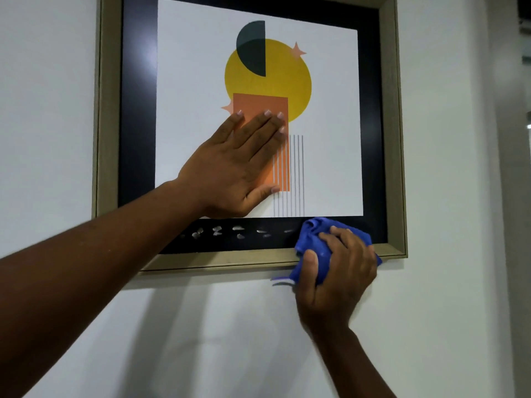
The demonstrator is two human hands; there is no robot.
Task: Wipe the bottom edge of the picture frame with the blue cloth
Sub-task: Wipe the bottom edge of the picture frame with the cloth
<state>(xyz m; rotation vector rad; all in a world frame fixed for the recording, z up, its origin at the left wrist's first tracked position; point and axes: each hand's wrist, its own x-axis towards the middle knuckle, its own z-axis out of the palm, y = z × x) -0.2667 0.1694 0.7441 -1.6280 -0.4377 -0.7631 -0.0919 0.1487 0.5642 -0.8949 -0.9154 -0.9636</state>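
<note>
The blue cloth (pixel 321 248) is bunched in the closed right hand (pixel 336 280) against the picture frame (pixel 218 261) near its bottom-right corner, the glass is steadied by the flat, open left hand (pixel 235 165), and most of the bottom edge is judged still unwiped.

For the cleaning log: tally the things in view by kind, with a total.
Picture frame: 1
Blue cloth: 1
Hands: 2, left flat on the glass, right gripping the cloth
Total: 4
</note>
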